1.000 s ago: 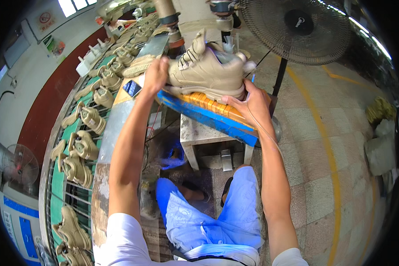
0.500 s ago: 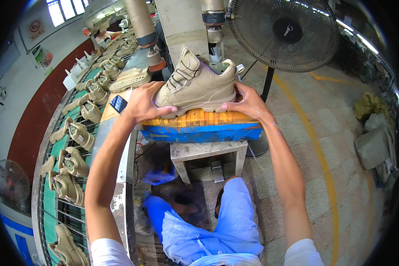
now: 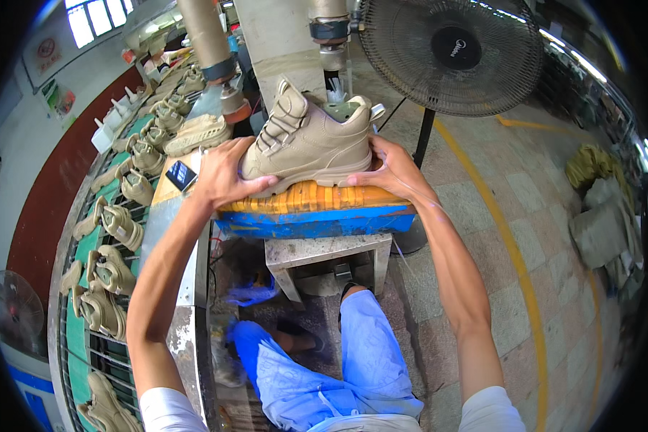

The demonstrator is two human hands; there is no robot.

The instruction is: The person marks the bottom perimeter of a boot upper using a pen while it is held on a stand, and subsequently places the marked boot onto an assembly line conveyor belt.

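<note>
A beige lace-up shoe (image 3: 317, 137) with a chunky sole stands upright on an orange ribbed pad (image 3: 313, 197) over a blue base (image 3: 317, 226). At the toe end, my left hand (image 3: 227, 173) grips the shoe, its thumb lying along the sole edge. My right hand (image 3: 392, 169) closes on the heel end, thumb against the sole. The fingers of both hands are partly hidden behind the shoe. Above and behind the shoe hang two cylindrical machine parts, the left one (image 3: 219, 72) ending in a reddish foot and the right one (image 3: 329, 36) darker.
On the left, a green conveyor (image 3: 75, 338) carries several beige shoes and soles. A phone (image 3: 181, 175) and a loose sole (image 3: 198, 134) lie on the bench beside my left hand. A black standing fan (image 3: 453, 54) rises behind right. Cloth bundles (image 3: 605, 223) lie on the floor far right.
My view has shifted a little, so the scene sits slightly farther left. Both hands keep their hold on the shoe. My right foot has moved forward toward the pedal under the stand.
</note>
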